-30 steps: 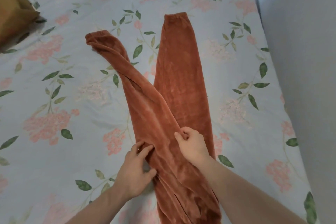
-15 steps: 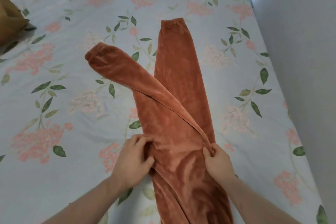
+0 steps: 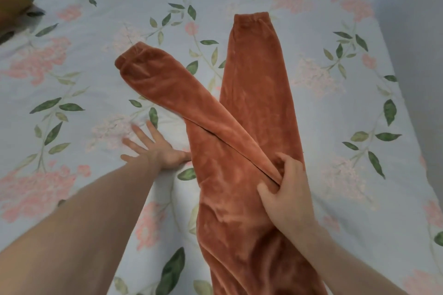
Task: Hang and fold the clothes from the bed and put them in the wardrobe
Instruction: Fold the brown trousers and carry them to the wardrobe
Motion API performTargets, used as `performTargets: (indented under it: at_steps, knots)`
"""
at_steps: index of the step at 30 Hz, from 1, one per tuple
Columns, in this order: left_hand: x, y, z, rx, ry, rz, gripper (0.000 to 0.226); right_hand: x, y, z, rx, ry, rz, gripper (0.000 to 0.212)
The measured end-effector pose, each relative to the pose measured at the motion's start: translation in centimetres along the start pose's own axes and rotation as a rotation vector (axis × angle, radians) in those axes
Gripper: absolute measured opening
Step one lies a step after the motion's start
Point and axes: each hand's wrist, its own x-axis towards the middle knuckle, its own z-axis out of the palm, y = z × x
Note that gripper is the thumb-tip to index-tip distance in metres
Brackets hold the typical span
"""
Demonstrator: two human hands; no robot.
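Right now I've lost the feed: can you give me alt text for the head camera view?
Rust-brown velvet trousers lie on a floral bedsheet, legs crossed in a V. The right hand pinches the fold where the legs meet; the left hand is spread flat on the sheet, its thumb at the trousers' edge.

trousers: 1 pair point(image 3: 239, 175), rust-brown, plush
trouser legs: 2, crossed, one cuff point(image 3: 251, 19) far, one cuff point(image 3: 134, 57) to its left
hands: 2, left hand point(image 3: 155, 151), right hand point(image 3: 287, 189)
bare forearms: 2
bed sheets: 1 point(image 3: 335, 115), floral print
brown cloth items at top left edge: 1 point(image 3: 12, 2), kind unclear
walls: 1 point(image 3: 419, 67), on the right
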Motion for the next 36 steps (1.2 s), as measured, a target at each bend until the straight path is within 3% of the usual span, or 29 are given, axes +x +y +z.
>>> performTargets:
  at_steps: [4, 9, 12, 13, 14, 18, 21, 24, 27, 32, 36]
  knots:
    - [2.3, 0.4, -0.7, 0.030, -0.142, -0.060, 0.188, 5.1, -4.6, 3.9, -0.077, -0.077, -0.215, 0.062]
    - [3.4, 1.1, -1.4, 0.042, -0.239, -0.115, 0.186, 9.8, -8.1, 8.2, -0.296, -0.126, -0.316, 0.065]
    - [3.6, 1.4, -1.4, 0.044, -0.237, -0.154, 0.179, 12.4, -8.3, 8.9, -0.331, -0.085, -0.330, 0.030]
    - [3.5, 1.4, -1.5, 0.049, -0.239, -0.167, 0.178, 13.0, -8.4, 8.8, -0.261, -0.048, -0.309, 0.013]
    - [3.5, 1.5, -1.7, 0.054, -0.232, -0.172, 0.177, 13.5, -8.6, 8.5, -0.145, -0.008, -0.252, 0.009]
    - [2.6, 2.2, -2.3, 0.006, -0.216, -0.199, 0.183, 15.7, -8.2, 5.6, 0.302, 0.257, 0.066, 0.032]
    - [2.1, 2.4, -3.0, 0.003, -0.254, -0.173, 0.191, 17.6, -5.7, 3.6, 0.352, 0.395, 0.259, 0.032]
    - [1.7, 2.6, -3.3, 0.010, -0.265, -0.154, 0.186, 18.4, -2.3, 3.3, 0.230, 0.311, 0.423, 0.030]
    - [1.7, 2.6, -3.3, 0.022, -0.272, -0.157, 0.184, 17.7, -0.4, 4.4, 0.092, 0.251, 0.326, 0.032]
    - [1.6, 2.9, -3.0, 0.015, -0.251, -0.159, 0.190, 17.0, 1.6, 5.6, -0.003, 0.322, 0.156, 0.032]
    - [2.4, 2.7, -2.9, 0.087, -0.114, -0.057, 0.194, 17.6, 2.2, 6.7, -0.070, 0.312, 0.150, 0.028]
